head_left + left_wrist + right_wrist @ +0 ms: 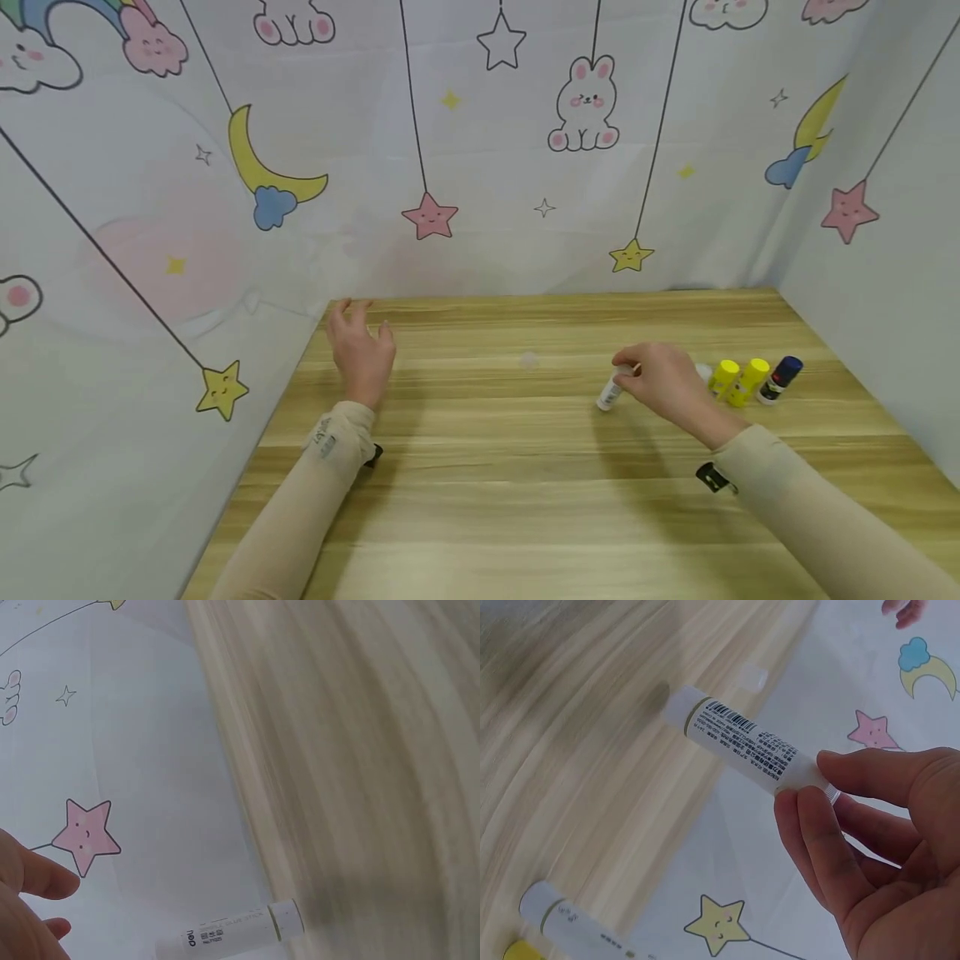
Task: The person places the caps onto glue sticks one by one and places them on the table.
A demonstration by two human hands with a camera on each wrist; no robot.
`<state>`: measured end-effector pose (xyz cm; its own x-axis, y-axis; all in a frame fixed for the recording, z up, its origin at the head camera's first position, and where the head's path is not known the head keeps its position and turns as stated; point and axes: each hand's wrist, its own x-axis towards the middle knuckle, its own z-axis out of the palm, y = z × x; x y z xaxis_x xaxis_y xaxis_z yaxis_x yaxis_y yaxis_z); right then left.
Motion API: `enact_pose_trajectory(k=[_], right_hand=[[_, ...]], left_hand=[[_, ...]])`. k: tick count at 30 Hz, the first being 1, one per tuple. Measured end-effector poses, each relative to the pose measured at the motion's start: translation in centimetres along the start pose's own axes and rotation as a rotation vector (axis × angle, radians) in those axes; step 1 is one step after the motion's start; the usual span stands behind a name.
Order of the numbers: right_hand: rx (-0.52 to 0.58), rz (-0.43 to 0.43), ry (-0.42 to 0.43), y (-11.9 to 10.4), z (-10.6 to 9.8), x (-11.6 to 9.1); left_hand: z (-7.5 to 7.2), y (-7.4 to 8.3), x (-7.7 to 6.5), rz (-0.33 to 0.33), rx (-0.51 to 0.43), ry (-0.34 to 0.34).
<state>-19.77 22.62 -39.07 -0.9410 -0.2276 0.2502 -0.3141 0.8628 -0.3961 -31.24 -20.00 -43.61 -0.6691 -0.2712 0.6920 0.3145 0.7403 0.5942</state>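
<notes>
My right hand (663, 379) pinches one end of a white glue stick (739, 742) between thumb and fingertips, above the right part of the table. Printed text and a barcode run along its label, and its other end points down, close over the wood. At the table's far left, my left hand (362, 354) is raised with its fingers apart and holds nothing. Beside its fingers, in the left wrist view, stands another white glue stick (232, 930), which the head view does not show. Partly hidden behind my right hand is a further white glue stick (577, 930).
Two yellow glue sticks (748, 383) and a dark-blue-capped one (780, 381) stand in a row right of my right hand. A small translucent piece (528, 360) lies mid-table. Printed white cloth (510, 167) encloses the back and sides of the wooden table (480, 500).
</notes>
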Motion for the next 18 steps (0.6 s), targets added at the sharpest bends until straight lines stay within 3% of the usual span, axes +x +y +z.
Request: enact_pose_trajectory(k=[7, 18], right_hand=[[-0.055, 0.008, 0.003, 1.3, -0.7, -0.2], [-0.1, 0.057, -0.007, 2.5, -1.7, -0.7]], left_hand=[[0.0, -1.0, 0.0, -0.2, -0.01, -0.104], [0.4, -2.2, 0.6, -0.362, -0.052, -0.187]])
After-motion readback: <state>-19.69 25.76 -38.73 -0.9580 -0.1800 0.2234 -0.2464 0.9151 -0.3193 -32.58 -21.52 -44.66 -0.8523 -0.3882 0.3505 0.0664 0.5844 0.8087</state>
